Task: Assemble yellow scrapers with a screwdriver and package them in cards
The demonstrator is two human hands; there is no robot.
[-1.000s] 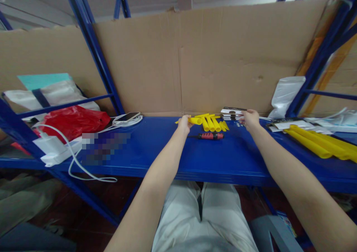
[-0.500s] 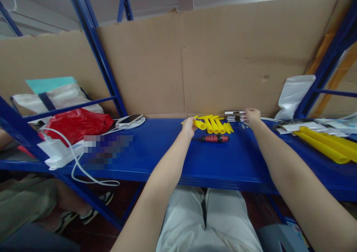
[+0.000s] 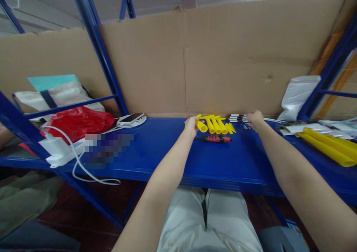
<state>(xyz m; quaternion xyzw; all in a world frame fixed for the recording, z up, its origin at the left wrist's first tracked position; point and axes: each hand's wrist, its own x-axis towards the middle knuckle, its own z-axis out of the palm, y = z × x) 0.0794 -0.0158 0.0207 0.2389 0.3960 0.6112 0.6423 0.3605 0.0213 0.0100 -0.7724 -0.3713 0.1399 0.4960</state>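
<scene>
My left hand (image 3: 191, 126) is closed around a yellow tube (image 3: 201, 126), its open end toward me. Just right of it several more yellow tubes (image 3: 216, 125) lie in a row, with small yellow cut pieces (image 3: 230, 128) at their right end. A red and black screwdriver (image 3: 217, 139) lies in front of them, its shaft pointing left. At the back, slim black-and-white rods (image 3: 236, 118) lie side by side. My right hand (image 3: 255, 117) is at their right ends with its fingers curled; whatever it grips is hidden.
Long yellow tubes (image 3: 327, 146) and flat packets (image 3: 301, 127) lie on the right of the blue shelf (image 3: 164, 155). A white pouch (image 3: 299, 96) leans at the back. On the left are a phone (image 3: 131, 118), white cables, a power strip (image 3: 65, 151) and a red bag (image 3: 80, 122).
The whole view has shifted slightly. My right hand has moved a little rightward from the rod ends, while my left hand still holds the yellow tube. The person's leg at left has moved.
</scene>
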